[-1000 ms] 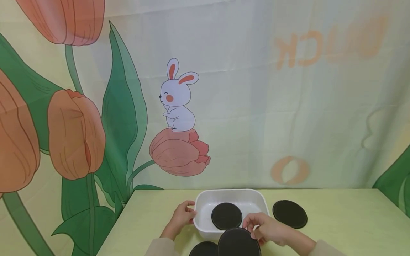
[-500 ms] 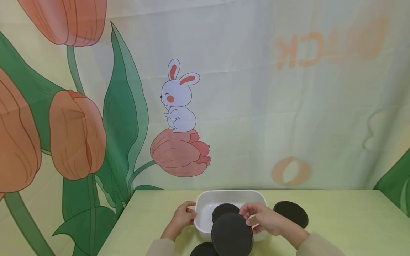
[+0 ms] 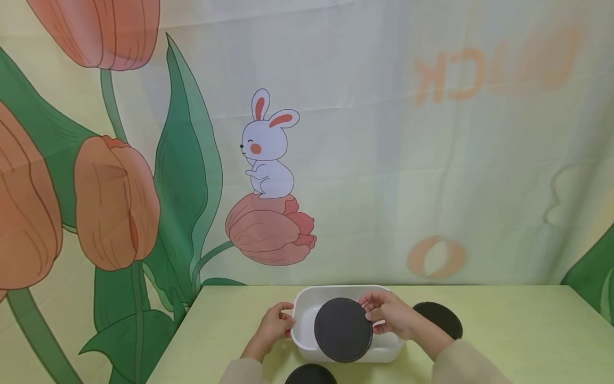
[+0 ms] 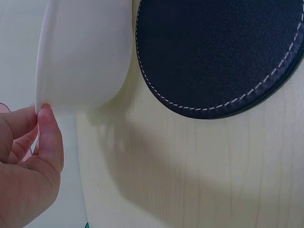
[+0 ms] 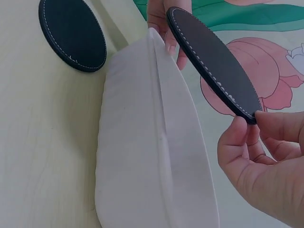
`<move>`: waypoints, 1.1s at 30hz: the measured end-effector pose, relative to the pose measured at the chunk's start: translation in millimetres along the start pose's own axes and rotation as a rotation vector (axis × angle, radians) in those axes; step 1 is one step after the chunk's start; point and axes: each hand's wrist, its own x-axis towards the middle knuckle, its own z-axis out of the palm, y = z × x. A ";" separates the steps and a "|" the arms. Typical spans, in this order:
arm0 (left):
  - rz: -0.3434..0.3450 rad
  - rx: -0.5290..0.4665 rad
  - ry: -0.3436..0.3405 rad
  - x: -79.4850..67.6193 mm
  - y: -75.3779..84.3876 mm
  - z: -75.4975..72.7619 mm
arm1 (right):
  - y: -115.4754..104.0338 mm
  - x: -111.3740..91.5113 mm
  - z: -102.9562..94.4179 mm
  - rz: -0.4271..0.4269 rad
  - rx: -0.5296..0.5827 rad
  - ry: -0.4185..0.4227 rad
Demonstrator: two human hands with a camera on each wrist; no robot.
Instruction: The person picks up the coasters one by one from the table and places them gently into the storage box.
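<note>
Between thumb and fingers, my right hand [image 3: 390, 314] pinches the edge of a round black coaster [image 3: 343, 329] with pale stitching round its rim. In the head view this coaster is over the white rectangular container [image 3: 307, 349] and hides much of its inside; the right wrist view shows the coaster [image 5: 216, 66] tilted above the container's rim. My left hand [image 3: 272, 328] pinches the container's left rim; the left wrist view shows thumb and fingers of that hand [image 4: 33, 161] on the container's edge [image 4: 85, 52]. The coaster seen inside the container earlier is hidden now.
Another black coaster [image 3: 312, 375] lies on the pale wooden table [image 3: 230, 314] in front of the container. One more black coaster [image 3: 440, 318] lies to its right, partly behind my right forearm. A printed curtain [image 3: 355, 160] hangs behind the table.
My right hand has raised the coaster from in front of the container and carried it forward, slightly left, over the container. My left hand has stayed on the rim.
</note>
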 end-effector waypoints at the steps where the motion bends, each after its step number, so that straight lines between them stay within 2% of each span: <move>1: 0.000 -0.003 -0.001 -0.3 0.1 0.0 | 0.6 1.0 -0.4 -0.002 0.005 0.008; 8: 0.003 -0.011 -0.008 1.5 -3.4 -0.5 | 9.8 10.8 -1.4 -0.007 0.034 0.087; 26: 0.009 -0.005 -0.012 1.1 -1.5 0.0 | 41.7 43.9 5.6 0.059 0.081 0.438; 33: 0.005 -0.012 -0.009 -0.4 0.5 -0.4 | 54.8 53.1 8.1 0.098 0.075 0.471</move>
